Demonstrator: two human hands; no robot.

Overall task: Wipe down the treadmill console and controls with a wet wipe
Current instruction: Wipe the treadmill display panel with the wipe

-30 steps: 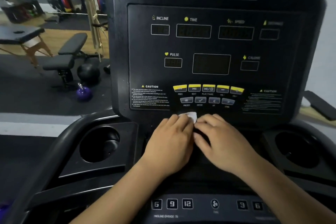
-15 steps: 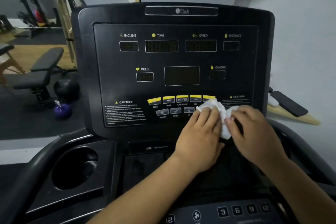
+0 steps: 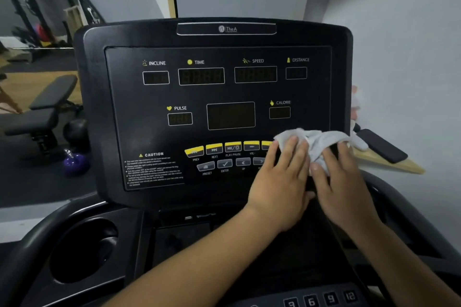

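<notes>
- The wet wipe [image 3: 314, 138] lies bunched and partly spread against the console [image 3: 129, 112], at about 4 o'clock on its face, over the right end of the button rows.
- The left hand [image 3: 282, 182] is laid flat, with straight fingers pressing the wipe's left part onto the panel. It grips nothing.
- The right hand [image 3: 341, 182], just beside it at 3 o'clock, also lies with fairly straight fingers on the wipe and its thumb on the lower fold. It is pressing rather than clutching.
- Judged from this, the wiping is under way at the lower right of the panel, and the task looks to be at an early or middle stage.
- No wet sheen or streak shows anywhere, so I cannot tell which parts are already done.
- The yellow buttons [image 3: 214, 148] and grey buttons [image 3: 224, 164] at 9 o'clock of the hands are uncovered and probably still need a pass.
- The caution label [image 3: 154, 167] at 8 o'clock on the face likely needs one too, as do the display windows [image 3: 230, 115] toward 12 o'clock.
- Also likely left are the number keys [image 3: 321, 299] at 5 o'clock of the view and the cup holder [image 3: 82, 249] at 7 o'clock.
</notes>
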